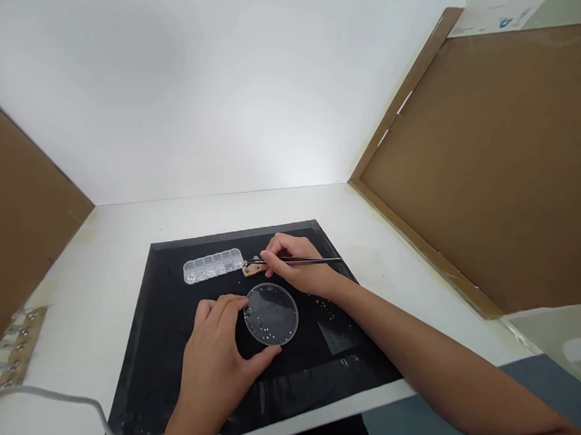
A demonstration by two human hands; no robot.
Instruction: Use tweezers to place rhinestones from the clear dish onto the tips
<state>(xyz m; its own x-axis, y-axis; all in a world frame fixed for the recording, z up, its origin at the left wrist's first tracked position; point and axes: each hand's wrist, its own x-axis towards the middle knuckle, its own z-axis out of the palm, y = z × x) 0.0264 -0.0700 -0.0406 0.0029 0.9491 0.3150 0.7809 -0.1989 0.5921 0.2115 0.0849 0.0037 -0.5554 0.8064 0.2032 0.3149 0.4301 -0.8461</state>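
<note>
My left hand [217, 343] grips the round clear petri dish [271, 310] by its left side, fingertips at the upper rim and thumb at the lower rim. Small shiny bits lie scattered inside the dish. In my right hand [293, 260] is a pair of dark metal tweezers [313, 261], pinched between thumb and fingers. Their tips point left, over a small tan wooden piece [251, 270] with metal studs, which the right fingers partly hide. Just left of that piece stands a clear compartment box [213, 267] with small bits in several cells.
A black mat [164, 330] covers the work area on the white table [124, 228]. More tiny bits [328, 309] lie near the right forearm. A grey cable [60, 397] and a wooden strip with metal parts [23, 349] are at left. Brown cardboard panels [489, 166] flank both sides.
</note>
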